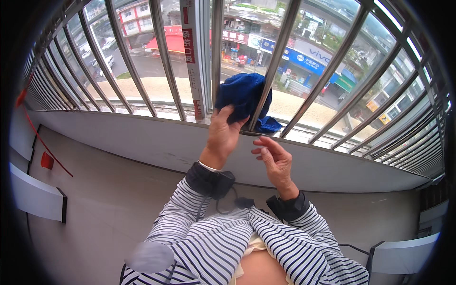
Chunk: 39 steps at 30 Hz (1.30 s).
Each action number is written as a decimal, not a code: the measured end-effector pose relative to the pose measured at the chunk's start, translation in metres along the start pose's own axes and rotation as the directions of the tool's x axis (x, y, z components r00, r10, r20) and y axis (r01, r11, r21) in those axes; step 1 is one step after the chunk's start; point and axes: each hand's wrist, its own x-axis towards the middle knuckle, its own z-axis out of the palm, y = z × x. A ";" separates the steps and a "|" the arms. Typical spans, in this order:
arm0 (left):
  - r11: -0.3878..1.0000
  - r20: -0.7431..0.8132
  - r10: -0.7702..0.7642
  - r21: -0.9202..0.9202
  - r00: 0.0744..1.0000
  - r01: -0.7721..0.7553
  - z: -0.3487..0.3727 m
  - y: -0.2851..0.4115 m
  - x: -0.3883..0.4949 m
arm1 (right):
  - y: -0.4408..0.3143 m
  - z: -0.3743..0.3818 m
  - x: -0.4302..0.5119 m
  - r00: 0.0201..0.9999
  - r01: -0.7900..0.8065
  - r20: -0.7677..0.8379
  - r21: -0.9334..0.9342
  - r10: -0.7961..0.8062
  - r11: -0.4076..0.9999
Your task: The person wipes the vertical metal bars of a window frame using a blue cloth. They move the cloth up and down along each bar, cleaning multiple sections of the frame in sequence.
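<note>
My left hand (224, 131) grips a dark blue cloth (240, 93) at its near lower edge. The cloth is bunched against the window side of the metal bars, and part of it passes behind one steel bar (273, 67). A loose end of it lies on the window sill (302, 139) to the right of that bar. My right hand (276, 160) is raised in front of the low wall, below and right of the cloth, with its fingers bent and apart and nothing in them.
Upright steel bars curve across the whole window, with a window frame post (194, 64) bearing printed tape. A low white wall (171, 142) runs beneath. On the floor at left stands a red container (47, 160) near a thin red rod (46, 144).
</note>
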 end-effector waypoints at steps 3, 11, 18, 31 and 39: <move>0.998 0.067 0.001 -0.061 0.998 0.003 0.007 0.010 -0.007 | 0.018 -0.013 -0.014 0.995 -0.095 0.006 -0.023 0.095 0.995; 0.984 0.432 0.109 -0.174 0.895 -0.036 0.031 0.060 -0.023 | 0.033 -0.012 -0.013 0.998 -0.060 0.030 -0.061 0.062 0.996; 0.976 0.614 0.204 -0.188 0.762 -0.110 0.038 0.080 -0.066 | 0.007 0.016 0.003 0.947 -0.159 0.320 0.350 0.042 0.923; 0.968 0.154 0.129 -0.235 0.980 -0.090 -0.082 0.093 -0.138 | 0.027 0.059 -0.018 0.814 -0.466 0.490 0.228 0.312 0.855; 0.999 -0.191 0.009 0.045 0.982 0.000 -0.176 0.134 -0.131 | 0.037 0.119 0.002 0.903 -0.257 0.395 0.182 0.168 0.949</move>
